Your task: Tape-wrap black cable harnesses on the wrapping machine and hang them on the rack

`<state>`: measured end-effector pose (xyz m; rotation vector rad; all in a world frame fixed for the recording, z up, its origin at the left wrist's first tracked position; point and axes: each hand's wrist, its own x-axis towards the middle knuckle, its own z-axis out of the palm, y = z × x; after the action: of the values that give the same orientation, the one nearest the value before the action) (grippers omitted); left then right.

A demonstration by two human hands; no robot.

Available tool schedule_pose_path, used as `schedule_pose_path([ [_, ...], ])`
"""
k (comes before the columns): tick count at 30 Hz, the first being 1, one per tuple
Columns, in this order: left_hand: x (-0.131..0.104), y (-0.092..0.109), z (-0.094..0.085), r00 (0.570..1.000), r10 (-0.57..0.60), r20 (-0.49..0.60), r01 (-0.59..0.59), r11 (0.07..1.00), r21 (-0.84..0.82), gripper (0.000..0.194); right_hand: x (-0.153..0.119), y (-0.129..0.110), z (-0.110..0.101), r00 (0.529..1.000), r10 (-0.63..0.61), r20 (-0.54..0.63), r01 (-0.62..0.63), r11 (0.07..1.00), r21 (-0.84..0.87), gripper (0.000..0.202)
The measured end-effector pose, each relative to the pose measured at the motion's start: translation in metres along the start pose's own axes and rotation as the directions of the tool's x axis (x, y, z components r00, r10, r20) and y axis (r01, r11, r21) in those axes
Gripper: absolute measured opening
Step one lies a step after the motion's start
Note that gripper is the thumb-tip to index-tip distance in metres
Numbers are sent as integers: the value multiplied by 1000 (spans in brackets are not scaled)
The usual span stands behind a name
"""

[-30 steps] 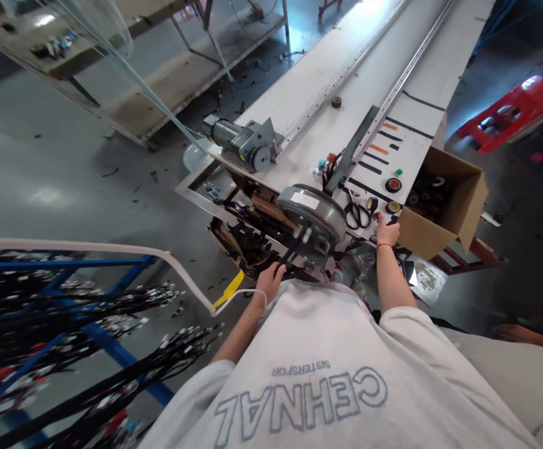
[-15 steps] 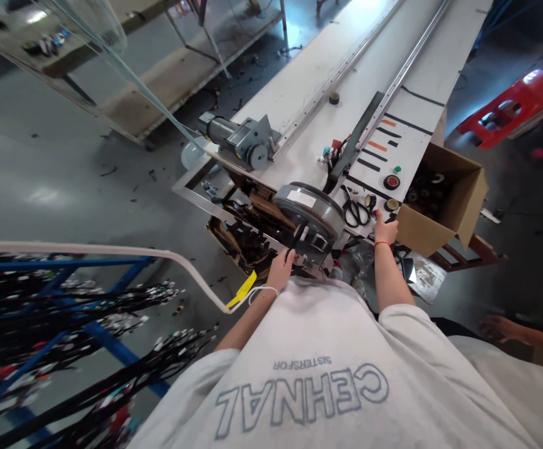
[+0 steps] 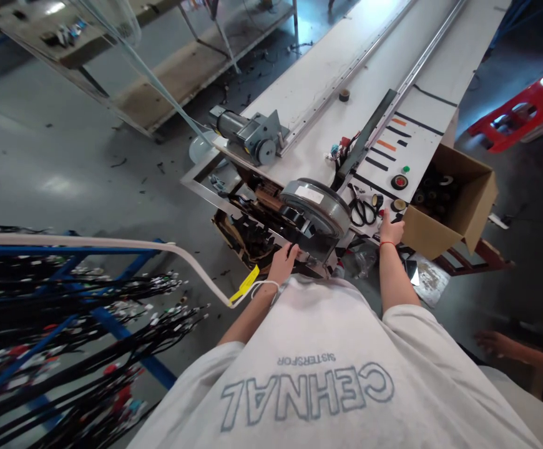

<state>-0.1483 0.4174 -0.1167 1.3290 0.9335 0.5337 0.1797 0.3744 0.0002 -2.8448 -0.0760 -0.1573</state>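
Observation:
My left hand (image 3: 282,264) is closed, fingertips together at the front edge of the machine, just left of a large grey taping wheel (image 3: 317,207). Anything in those fingertips is too small to make out. My right hand (image 3: 392,231) is at the near corner of the white bench, fingers curled and thumb pointing forward; what they hold, if anything, is hidden. Just beyond that thumb lies a tape roll (image 3: 398,205). Black-handled scissors (image 3: 362,212) and a small dark roll (image 3: 377,200) lie between the wheel and my right hand.
A cardboard box (image 3: 470,212) of dark rolls stands right of the bench (image 3: 309,87). A motor (image 3: 241,132) sits at its left end. Cable bundles hang on a blue rack (image 3: 126,333) at left. Another person's hand (image 3: 494,342) shows at lower right. A red stool (image 3: 519,115) stands beyond.
The view has shifted slightly, so the bench appears further right. A dark bar at my left fingertips has gone from there, and the parts inside the wheel look turned. My right hand stays by the tape roll.

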Motion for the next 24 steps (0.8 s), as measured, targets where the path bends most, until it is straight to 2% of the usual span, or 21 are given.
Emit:
schedule_pose_path([
  [7,-3,2,-1,1000,-22,10,23,996,-91,41,1,-1,1,1000,4,-1,-4,1000,2,73],
  [14,-2,-1,3,998,-53,22,55,994,-100,41,5,4,5,1000,7,-12,-6,1000,23,74],
  [17,-4,-23,-2,994,-60,88,65,996,-62,36,5,4,6,1000,0,-1,0,1000,4,75],
  [19,-11,-45,-9,984,-127,125,124,992,33,28,4,3,6,1000,-3,15,3,1000,-7,73],
  [21,-24,-66,-19,968,-218,129,198,968,152,21,3,3,7,1000,2,24,-2,1000,-4,70],
  [24,-51,-85,-35,970,-220,104,196,960,202,22,2,5,9,1000,19,21,-20,1000,20,69],
])
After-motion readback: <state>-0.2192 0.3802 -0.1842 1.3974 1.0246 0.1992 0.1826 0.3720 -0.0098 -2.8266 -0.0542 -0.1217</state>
